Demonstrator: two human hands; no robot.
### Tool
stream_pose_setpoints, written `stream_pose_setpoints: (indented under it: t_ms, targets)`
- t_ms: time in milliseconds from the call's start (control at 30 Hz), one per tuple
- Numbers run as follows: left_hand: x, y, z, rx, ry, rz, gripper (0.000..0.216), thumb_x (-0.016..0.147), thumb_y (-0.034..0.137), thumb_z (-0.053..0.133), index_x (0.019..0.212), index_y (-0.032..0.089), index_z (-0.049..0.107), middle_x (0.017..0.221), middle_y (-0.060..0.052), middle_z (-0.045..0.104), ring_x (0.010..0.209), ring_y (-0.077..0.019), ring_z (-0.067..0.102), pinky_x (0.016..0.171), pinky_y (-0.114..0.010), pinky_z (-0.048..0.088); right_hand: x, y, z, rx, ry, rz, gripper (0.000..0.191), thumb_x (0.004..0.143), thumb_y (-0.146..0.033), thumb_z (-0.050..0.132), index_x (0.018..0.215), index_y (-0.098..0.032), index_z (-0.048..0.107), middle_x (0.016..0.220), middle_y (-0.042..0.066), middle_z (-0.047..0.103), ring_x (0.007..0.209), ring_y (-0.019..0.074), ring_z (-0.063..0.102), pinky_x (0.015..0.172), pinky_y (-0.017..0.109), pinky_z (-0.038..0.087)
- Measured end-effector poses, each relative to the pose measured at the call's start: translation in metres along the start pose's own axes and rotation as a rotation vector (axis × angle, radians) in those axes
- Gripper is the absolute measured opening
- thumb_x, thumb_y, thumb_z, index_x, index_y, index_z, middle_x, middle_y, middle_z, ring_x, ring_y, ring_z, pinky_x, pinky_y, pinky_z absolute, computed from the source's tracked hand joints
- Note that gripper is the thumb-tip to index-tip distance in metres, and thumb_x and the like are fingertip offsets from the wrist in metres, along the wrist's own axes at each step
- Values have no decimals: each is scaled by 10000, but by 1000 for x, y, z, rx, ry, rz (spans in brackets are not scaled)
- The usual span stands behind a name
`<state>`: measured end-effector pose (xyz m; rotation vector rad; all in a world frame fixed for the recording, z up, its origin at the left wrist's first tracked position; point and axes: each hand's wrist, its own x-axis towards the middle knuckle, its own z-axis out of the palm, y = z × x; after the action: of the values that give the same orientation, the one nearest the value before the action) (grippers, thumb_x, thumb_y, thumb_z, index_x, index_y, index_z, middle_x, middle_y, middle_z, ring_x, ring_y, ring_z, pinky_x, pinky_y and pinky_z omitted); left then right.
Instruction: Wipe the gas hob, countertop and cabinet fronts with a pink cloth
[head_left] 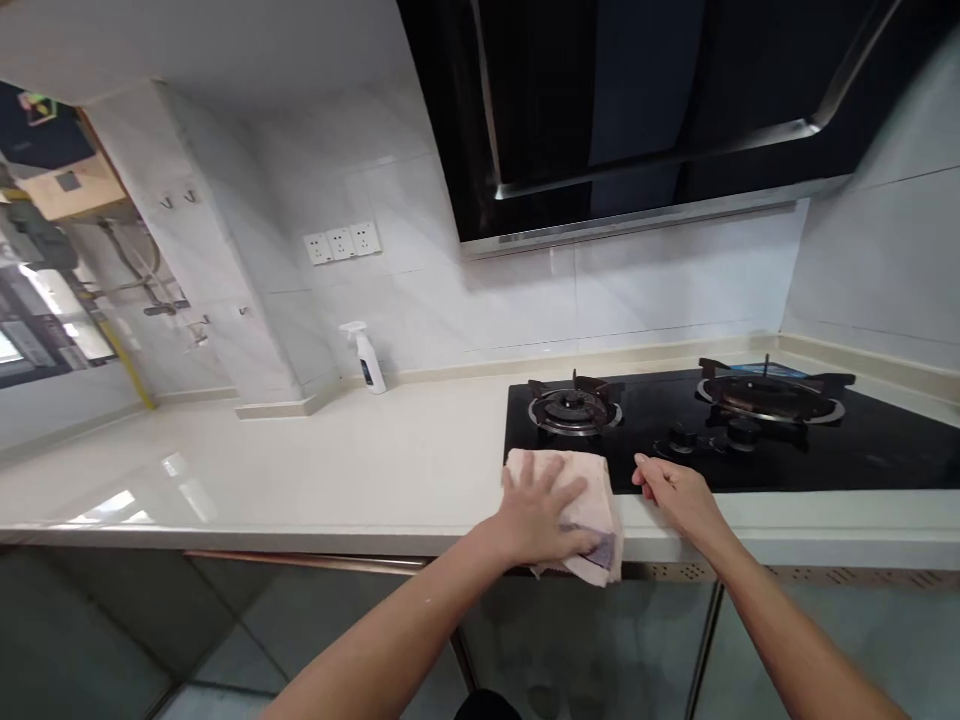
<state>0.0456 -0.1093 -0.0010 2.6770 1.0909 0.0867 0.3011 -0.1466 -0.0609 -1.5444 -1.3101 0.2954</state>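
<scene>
My left hand (541, 512) lies flat with fingers spread on a folded pale pink cloth (596, 500), pressing it onto the counter's front edge at the left corner of the black glass gas hob (825, 455). Part of the cloth hangs over the counter edge. My right hand (675, 492) rests just right of the cloth on the hob's front edge, its fingers curled loosely and nothing visible in them. The hob has a left burner (574, 408), a right burner (769, 396) and knobs (712, 437) between them.
A cream countertop (337, 470) stretches left from the hob. A white spray bottle (367, 358) stands by the tiled back wall under wall sockets (342, 242). A black range hood (637, 110) hangs above the hob. Glossy cabinet fronts (112, 630) lie below.
</scene>
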Motion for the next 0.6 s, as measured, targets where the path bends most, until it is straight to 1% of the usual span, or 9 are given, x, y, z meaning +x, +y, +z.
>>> stream_pose_setpoints:
  t_ms: [100, 167, 233, 300, 367, 467, 533, 600]
  targets:
    - [16, 15, 8, 100, -52, 90, 1116, 722, 871, 641, 1657, 370, 292, 1779, -106, 59, 1584, -541, -121, 1172, -827, -125, 1, 4, -1, -25, -5, 26, 629, 892, -759, 401, 656, -240, 666, 595, 36, 629, 600, 209, 568, 619, 319, 411]
    - [25, 21, 11, 151, -56, 147, 1167, 704, 868, 664, 1663, 318, 293, 1772, -146, 69, 1593, -516, -126, 1164, -798, -194, 1, 6, -2, -47, -18, 38, 631, 884, -764, 407, 662, -240, 677, 601, 36, 636, 602, 210, 573, 620, 320, 420]
    - [32, 23, 13, 129, -54, 190, 1159, 730, 885, 620, 1672, 316, 260, 1773, -151, 61, 1611, -464, -122, 1160, -788, -213, 1, 7, -3, -75, -30, 48, 629, 870, -771, 419, 672, -241, 695, 609, 35, 646, 607, 213, 579, 621, 323, 431]
    - [37, 20, 16, 51, -53, 218, 1118, 765, 911, 539, 1677, 348, 221, 1778, -128, 28, 1622, -425, -118, 1165, -797, -186, 1, 9, -3, -93, -34, 69, 633, 847, -786, 431, 685, -243, 713, 619, 37, 657, 607, 219, 585, 612, 328, 442]
    - [42, 12, 16, -13, -51, 225, 1055, 796, 924, 465, 1670, 383, 224, 1782, -98, 21, 1629, -405, -99, 1177, -797, -156, 1, 12, -5, -99, -32, 96, 635, 825, -797, 444, 690, -244, 725, 633, 46, 670, 619, 230, 605, 607, 334, 455]
    - [44, -9, 11, -18, -58, 205, 977, 838, 917, 393, 1654, 393, 275, 1782, -69, 78, 1641, -377, -13, 1216, -761, -115, 0, 16, -7, -124, -20, 109, 628, 816, -795, 455, 677, -247, 727, 647, 59, 681, 636, 241, 627, 603, 338, 466]
    - [41, -29, 4, -5, -45, 162, 932, 872, 890, 373, 1648, 379, 305, 1777, -61, 121, 1642, -360, 43, 1248, -726, -67, -1, 19, -9, -156, -13, 110, 627, 818, -794, 460, 667, -247, 726, 645, 65, 678, 637, 244, 630, 589, 337, 461]
    - [33, -54, -5, 2, -13, 88, 878, 902, 852, 381, 1637, 375, 336, 1773, -49, 148, 1639, -350, 89, 1274, -691, -10, -2, 22, -10, -165, -16, 108, 629, 822, -795, 467, 676, -243, 732, 649, 68, 678, 647, 246, 633, 587, 336, 462]
